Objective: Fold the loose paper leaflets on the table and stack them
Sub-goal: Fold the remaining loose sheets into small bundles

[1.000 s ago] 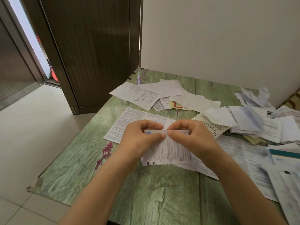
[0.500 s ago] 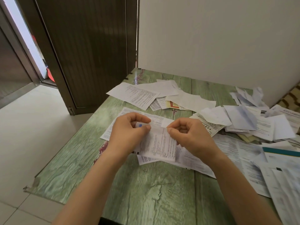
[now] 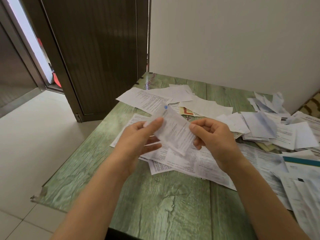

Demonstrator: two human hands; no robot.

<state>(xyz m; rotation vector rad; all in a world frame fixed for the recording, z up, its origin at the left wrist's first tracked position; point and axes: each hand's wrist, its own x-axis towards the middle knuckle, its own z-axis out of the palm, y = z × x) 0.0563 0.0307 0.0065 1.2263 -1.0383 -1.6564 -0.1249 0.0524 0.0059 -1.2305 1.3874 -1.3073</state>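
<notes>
Leaflet (image 3: 174, 130) is motion-blurred and its print is unreadable; only a blue dot (image 3: 165, 107) at its far corner stands out. Its left edge is hidden under the L thumb, and the L fingers beneath it show only as smeared tips. The contact at its right edge is too blurred to read, so can't tell whether the R hand (image 3: 213, 141) pinches it or merely touches. Both forearms enter from the bottom, elbows cut off. L hand (image 3: 138, 141): thumb on top, fingers under, pinching the leaflet's left side. R hand: fingers curled inward, thumb tip at the leaflet's right edge, wrist slightly bent. Leaflet is held between the two hands, tilted, off the table (image 3: 155, 205). Sheets (image 3: 190, 163) lie flat right below the hands, partly covered by them. More sheets lie just beyond the L hand. A pile (image 3: 277, 132) sits beyond and right of the R hand, its far side cut off by the frame edge.
</notes>
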